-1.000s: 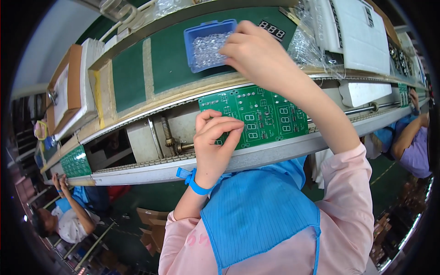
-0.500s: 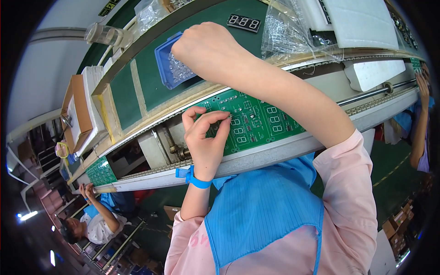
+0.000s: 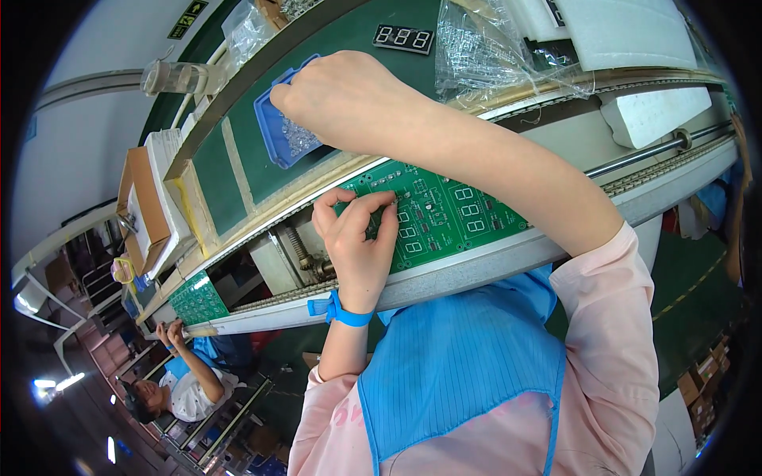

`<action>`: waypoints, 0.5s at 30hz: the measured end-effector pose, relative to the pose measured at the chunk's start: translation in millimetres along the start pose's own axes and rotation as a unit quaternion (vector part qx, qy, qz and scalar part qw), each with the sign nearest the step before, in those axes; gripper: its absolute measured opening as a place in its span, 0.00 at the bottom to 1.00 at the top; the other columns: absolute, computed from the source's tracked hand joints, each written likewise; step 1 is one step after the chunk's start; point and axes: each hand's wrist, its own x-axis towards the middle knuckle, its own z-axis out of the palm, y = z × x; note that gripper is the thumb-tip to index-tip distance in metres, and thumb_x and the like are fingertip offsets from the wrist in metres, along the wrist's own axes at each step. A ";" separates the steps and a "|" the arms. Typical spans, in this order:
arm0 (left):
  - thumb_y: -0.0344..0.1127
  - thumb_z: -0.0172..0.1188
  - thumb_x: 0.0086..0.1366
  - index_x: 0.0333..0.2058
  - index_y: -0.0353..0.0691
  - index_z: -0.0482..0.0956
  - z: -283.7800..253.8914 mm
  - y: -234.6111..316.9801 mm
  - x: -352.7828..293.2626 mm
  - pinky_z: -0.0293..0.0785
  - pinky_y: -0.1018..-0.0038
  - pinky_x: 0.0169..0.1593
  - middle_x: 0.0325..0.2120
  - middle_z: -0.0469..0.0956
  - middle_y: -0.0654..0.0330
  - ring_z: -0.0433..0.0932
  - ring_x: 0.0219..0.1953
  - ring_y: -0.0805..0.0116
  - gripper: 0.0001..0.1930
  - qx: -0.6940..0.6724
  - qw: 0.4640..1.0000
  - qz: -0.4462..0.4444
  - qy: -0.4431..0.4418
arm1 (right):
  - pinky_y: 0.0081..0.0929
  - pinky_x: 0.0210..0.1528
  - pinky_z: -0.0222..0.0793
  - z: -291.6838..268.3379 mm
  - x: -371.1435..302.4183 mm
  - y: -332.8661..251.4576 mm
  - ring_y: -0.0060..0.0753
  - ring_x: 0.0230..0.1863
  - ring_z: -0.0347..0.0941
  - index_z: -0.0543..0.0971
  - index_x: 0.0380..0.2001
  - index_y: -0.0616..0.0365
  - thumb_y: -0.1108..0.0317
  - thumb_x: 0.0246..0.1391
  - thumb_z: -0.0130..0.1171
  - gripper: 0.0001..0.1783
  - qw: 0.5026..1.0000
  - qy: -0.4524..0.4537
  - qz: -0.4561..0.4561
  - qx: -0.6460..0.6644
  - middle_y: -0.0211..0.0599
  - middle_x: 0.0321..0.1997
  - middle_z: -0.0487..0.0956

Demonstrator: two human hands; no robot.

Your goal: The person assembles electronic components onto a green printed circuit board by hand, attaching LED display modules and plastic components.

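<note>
Here is the left hand (image 3: 355, 238), low at the green circuit board (image 3: 440, 226), thumb and forefinger drawn into a narrow pinch. Their tips sit over the board's upper left part, though whether they meet or grip some tiny part, I cannot tell. The board spreads rightward from those fingertips, its white printed digit outlines just beside and below them, its lower edge running along the silver rail (image 3: 468, 268).

Now up ahead of the left fingers: the right hand (image 3: 337, 99) is over the blue bin (image 3: 271, 131), knuckles up, back to the camera (a fine way to hide the fingers, so how wide they stand or what they hold, I cannot tell). Clear small parts (image 3: 300, 141) show in the bin, just below that hand.

Beyond the right hand and to its right lies a black three-digit display (image 3: 403, 38); farther right, a crumpled clear plastic bag (image 3: 476, 63). Well right of both hands' fingers, a white foam block (image 3: 659, 115). Below the left fingers, a blue wristband (image 3: 349, 316) circles the wrist. And far left of them, a co-worker's hands (image 3: 169, 335) at the edge of a second board (image 3: 198, 300).
</note>
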 end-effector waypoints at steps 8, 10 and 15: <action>0.26 0.69 0.53 0.33 0.45 0.84 -0.9 -1.5 1.2 0.60 0.64 0.54 0.31 0.83 0.68 0.70 0.47 0.61 0.08 0.000 1.000 0.000 0.008 | 0.40 0.35 0.78 -4.9 1.6 -5.8 0.46 0.34 0.82 0.78 0.29 0.61 0.76 0.42 0.62 0.06 1.000 -0.001 -0.003 0.027 0.44 0.26 0.81; 0.26 0.69 0.53 0.33 0.45 0.84 -1.1 -2.1 1.6 0.60 0.64 0.54 0.31 0.83 0.68 0.70 0.47 0.61 0.08 0.000 1.000 0.004 0.010 | 0.41 0.34 0.77 0.2 1.1 -4.5 0.47 0.34 0.81 0.79 0.30 0.60 0.77 0.42 0.61 0.08 0.999 0.004 -0.001 0.035 0.43 0.26 0.81; 0.26 0.69 0.52 0.33 0.45 0.85 0.4 -2.2 1.1 0.60 0.64 0.53 0.29 0.82 0.66 0.71 0.46 0.61 0.08 -0.009 1.000 0.011 0.016 | 0.41 0.33 0.77 3.9 -0.9 -2.5 0.46 0.33 0.81 0.79 0.31 0.58 0.76 0.42 0.62 0.09 0.999 -0.016 -0.009 0.039 0.43 0.25 0.81</action>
